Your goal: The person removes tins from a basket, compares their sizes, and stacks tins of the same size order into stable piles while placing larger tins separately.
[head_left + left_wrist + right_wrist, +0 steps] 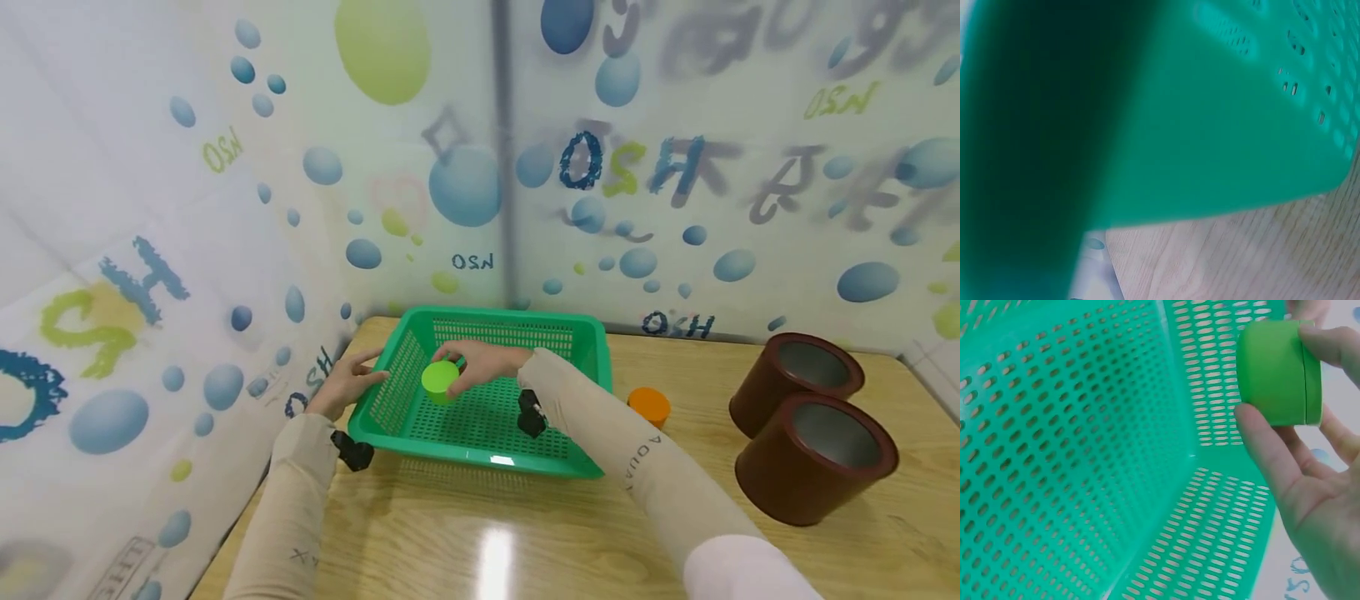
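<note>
Over the left part of a green plastic basket (487, 462), my right hand (483, 364) holds a small green lidded round box (440, 380). In the right wrist view, the thumb and fingertips pinch the green box (1275, 375) across its ends, and a thin seam marks its lid. My left hand (348, 383) grips the basket's left rim, its fingertips reaching over the edge. The left wrist view is filled by the basket's solid outer side (1210, 144), close up, with the hand itself out of sight there.
A small orange round piece (649, 406) stands on the wooden table (420, 533) just right of the basket. Two dark brown cylindrical pots (802, 467) stand farther right, one behind the other. Printed curtains (637, 233) hang behind the table and on the left.
</note>
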The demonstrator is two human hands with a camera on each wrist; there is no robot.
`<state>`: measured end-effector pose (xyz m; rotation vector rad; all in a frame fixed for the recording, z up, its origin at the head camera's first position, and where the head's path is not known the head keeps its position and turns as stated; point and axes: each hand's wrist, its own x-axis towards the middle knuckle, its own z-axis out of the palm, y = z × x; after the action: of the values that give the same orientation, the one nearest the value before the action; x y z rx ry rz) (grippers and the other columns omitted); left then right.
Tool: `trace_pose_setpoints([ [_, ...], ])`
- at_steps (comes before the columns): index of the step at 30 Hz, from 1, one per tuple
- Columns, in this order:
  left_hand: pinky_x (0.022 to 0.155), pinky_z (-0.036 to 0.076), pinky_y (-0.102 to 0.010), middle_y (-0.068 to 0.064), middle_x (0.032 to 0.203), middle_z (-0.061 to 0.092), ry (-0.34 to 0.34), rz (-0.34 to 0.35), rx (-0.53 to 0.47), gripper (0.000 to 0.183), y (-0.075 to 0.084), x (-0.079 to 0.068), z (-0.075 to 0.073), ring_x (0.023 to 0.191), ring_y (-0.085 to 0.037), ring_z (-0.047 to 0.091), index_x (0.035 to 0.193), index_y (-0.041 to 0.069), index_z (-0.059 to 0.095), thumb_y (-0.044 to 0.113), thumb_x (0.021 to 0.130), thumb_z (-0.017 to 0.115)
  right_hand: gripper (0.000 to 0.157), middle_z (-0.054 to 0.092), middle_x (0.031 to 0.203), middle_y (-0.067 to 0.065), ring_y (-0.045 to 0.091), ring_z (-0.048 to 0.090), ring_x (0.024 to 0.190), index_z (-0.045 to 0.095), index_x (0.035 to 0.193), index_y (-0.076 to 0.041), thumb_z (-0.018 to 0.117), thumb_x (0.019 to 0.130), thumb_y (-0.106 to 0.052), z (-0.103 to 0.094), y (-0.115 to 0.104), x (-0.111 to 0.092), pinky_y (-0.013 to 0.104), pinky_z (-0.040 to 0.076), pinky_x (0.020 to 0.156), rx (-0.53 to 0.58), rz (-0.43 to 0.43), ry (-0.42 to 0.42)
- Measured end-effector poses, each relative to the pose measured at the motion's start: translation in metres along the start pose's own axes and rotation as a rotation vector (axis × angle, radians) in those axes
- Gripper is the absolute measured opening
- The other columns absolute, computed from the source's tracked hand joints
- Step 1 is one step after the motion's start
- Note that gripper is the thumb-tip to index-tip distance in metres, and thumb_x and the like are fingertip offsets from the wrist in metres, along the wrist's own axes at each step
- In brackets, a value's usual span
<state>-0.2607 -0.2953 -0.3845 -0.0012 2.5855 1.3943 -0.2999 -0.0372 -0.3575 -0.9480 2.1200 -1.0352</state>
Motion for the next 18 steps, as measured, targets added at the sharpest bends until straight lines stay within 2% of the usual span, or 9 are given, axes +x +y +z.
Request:
trace_pose_setpoints([
  [7, 0.089, 0.040, -0.051, -0.032, 0.133, 0.032, 0.002, -0.008, 0.030, 0.059, -0.001, 0.000, -0.002, 0.116, -0.043, 0.038, 0.143, 0.012, 0.026, 0.023, 0.092, 0.053, 0.058, 0.046, 0.120, 0.008, 0.023, 0.051, 0.104, 0.043, 0.129, -0.011, 0.070, 0.078, -0.014, -0.021, -0.001, -0.040, 0.032, 0.046, 0.081, 0.000, -0.049, 0.079],
  [12, 0.090, 0.040, -0.051, -0.032, 0.133, 0.030, -0.005, -0.007, 0.033, 0.059, 0.000, -0.001, -0.003, 0.117, -0.044, 0.036, 0.143, 0.012, 0.026, 0.023, 0.092, 0.053, 0.059, 0.044, 0.124, 0.011, 0.026, 0.049, 0.107, 0.042, 0.130, -0.012, 0.070, 0.079, -0.015, -0.036, 0.005, -0.080, 0.036, 0.046, 0.083, 0.005, -0.050, 0.157],
  [18, 0.090, 0.039, -0.051, -0.033, 0.134, 0.029, -0.009, -0.011, 0.036, 0.060, -0.001, 0.001, -0.002, 0.118, -0.044, 0.035, 0.143, 0.012, 0.025, 0.023, 0.092, 0.053, 0.062, 0.042, 0.128, 0.017, 0.032, 0.049, 0.109, 0.038, 0.132, -0.005, 0.069, 0.079, -0.015, -0.050, 0.016, -0.132, 0.042, 0.044, 0.087, 0.012, -0.029, 0.263],
])
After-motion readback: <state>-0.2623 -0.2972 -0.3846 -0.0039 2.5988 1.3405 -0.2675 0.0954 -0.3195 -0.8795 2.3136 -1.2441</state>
